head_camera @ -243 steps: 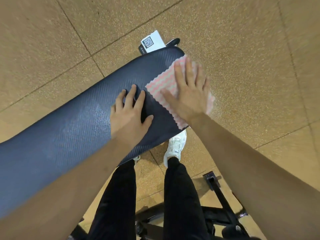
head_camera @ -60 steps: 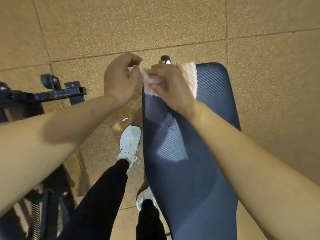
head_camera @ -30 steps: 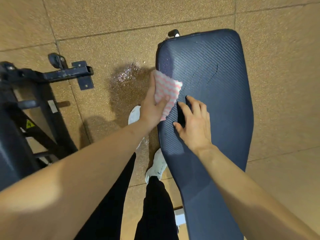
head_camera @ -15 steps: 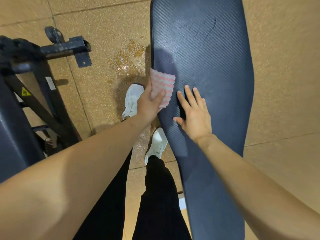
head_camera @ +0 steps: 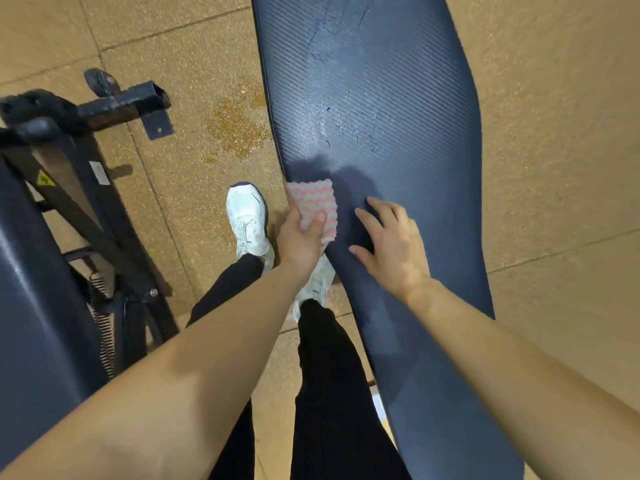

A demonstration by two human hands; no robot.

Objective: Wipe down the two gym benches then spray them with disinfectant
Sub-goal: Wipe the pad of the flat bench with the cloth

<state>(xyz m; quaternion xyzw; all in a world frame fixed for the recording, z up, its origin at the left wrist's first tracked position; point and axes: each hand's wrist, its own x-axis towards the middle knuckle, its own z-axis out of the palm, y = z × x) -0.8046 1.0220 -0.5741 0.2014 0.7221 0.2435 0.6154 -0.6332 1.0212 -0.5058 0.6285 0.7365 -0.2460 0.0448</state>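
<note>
The left hand (head_camera: 301,240) gripped the cloth (head_camera: 317,202), thumb on top, and held it against the left edge of the bench (head_camera: 381,98). The right hand (head_camera: 391,244) lay flat on the bench just beside the cloth, fingers spread. A wet patch (head_camera: 239,129) marked the floor (head_camera: 554,133) to the left, with a second bench (head_camera: 31,306) beyond.

Single head-worn view, steeply downward, close above the bench (head_camera: 374,98) and floor (head_camera: 554,133).

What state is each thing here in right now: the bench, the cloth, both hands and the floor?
bench: wet-looking streaks on its far part.
cloth: folded, held against the bench's left edge.
left hand: grips the cloth, thumb on top.
right hand: open, fingers resting on the bench.
floor: damp patch beside the bench.
</note>
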